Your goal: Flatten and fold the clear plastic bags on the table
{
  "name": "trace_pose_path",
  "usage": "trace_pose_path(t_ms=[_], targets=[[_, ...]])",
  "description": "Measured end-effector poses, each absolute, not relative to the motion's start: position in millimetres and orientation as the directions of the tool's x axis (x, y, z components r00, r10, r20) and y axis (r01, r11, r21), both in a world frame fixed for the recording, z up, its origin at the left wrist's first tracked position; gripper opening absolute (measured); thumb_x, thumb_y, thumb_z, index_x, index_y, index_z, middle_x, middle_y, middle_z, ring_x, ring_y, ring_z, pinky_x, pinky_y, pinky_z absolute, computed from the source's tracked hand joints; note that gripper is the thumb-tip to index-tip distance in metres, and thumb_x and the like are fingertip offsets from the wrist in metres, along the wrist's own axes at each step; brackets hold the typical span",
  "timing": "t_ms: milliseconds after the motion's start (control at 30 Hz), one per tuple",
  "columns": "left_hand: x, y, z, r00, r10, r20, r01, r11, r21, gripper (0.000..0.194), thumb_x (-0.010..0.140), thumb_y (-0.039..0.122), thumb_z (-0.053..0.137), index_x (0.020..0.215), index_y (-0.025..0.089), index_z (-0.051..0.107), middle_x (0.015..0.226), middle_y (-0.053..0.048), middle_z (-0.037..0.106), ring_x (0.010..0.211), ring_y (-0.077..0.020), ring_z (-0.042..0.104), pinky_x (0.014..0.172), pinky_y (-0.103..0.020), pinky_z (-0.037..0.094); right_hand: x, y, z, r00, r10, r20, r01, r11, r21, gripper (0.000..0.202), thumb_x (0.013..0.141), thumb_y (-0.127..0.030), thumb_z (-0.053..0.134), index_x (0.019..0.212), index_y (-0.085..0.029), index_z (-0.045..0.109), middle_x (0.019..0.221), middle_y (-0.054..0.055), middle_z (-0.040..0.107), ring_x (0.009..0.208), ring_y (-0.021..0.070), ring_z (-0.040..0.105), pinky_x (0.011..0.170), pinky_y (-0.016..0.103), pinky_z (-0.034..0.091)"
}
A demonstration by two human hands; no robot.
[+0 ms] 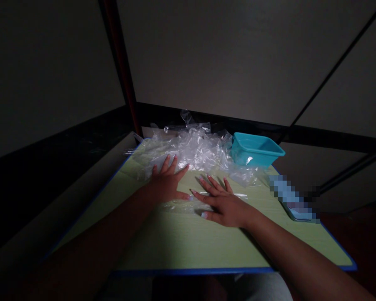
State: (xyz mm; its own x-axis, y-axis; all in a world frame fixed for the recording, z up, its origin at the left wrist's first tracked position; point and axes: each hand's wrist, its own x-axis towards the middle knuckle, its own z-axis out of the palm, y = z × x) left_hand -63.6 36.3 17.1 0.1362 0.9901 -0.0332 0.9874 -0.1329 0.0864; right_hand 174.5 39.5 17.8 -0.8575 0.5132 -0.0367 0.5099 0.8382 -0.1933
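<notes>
A clear plastic bag (178, 206) lies flat on the yellow-green table (188, 244), partly covered by my hands. My left hand (166, 184) is spread, its fingers reaching toward the heap and its thumb over the bag. Fingers apart, my right hand (224, 204) rests palm down on the bag's right part. Just beyond my fingertips sits a loose heap of crumpled clear plastic bags (196, 148). Neither hand grips anything.
A turquoise plastic basin (257, 152) stands at the back right, beside the heap. Near the right edge lies a blurred-out light blue object (294, 202). The table has a blue rim (194, 271). Walls (238, 62) close in behind.
</notes>
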Motion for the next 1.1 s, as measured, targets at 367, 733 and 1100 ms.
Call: trace_pose_path(t_ms=[367, 733, 1100], targets=[[-74.3, 34.8, 37.2, 0.070, 0.987, -0.146, 0.997, -0.067, 0.030, 0.119, 0.045, 0.070, 0.070, 0.143, 0.034, 0.014, 0.149, -0.015, -0.015, 0.133, -0.0401, -0.019, 0.095, -0.071, 0.004, 175.4, 40.0, 17.2, -0.855, 0.517, -0.051, 0.516, 0.834, -0.199, 0.062, 0.087, -0.060, 0.036, 0.142, -0.037, 0.017, 0.151, 0.004, -0.006, 0.137, 0.0313, -0.007, 0.101, 0.064, -0.007], [-76.9, 32.3, 43.5, 0.035, 0.988, -0.150, 0.999, -0.035, 0.003, 0.119, 0.045, 0.068, 0.072, 0.143, 0.033, 0.014, 0.149, -0.015, -0.012, 0.133, -0.0428, -0.016, 0.093, -0.073, 0.005, 176.6, 38.6, 21.7, -0.846, 0.531, -0.037, 0.529, 0.831, -0.172, 0.064, 0.089, -0.057, 0.033, 0.144, -0.035, 0.008, 0.151, 0.003, -0.006, 0.137, 0.0319, -0.007, 0.101, 0.064, -0.005], [-80.3, 36.0, 37.8, 0.050, 0.989, -0.143, 0.999, -0.047, 0.027, 0.117, 0.046, 0.068, 0.072, 0.143, 0.032, 0.016, 0.150, -0.015, -0.010, 0.132, -0.0448, -0.015, 0.093, -0.074, 0.007, 186.6, 43.9, 19.8, -0.808, 0.589, -0.019, 0.584, 0.796, -0.159, 0.065, 0.093, -0.052, 0.026, 0.145, -0.028, -0.005, 0.152, 0.005, 0.002, 0.139, 0.0265, -0.002, 0.103, 0.061, -0.009]])
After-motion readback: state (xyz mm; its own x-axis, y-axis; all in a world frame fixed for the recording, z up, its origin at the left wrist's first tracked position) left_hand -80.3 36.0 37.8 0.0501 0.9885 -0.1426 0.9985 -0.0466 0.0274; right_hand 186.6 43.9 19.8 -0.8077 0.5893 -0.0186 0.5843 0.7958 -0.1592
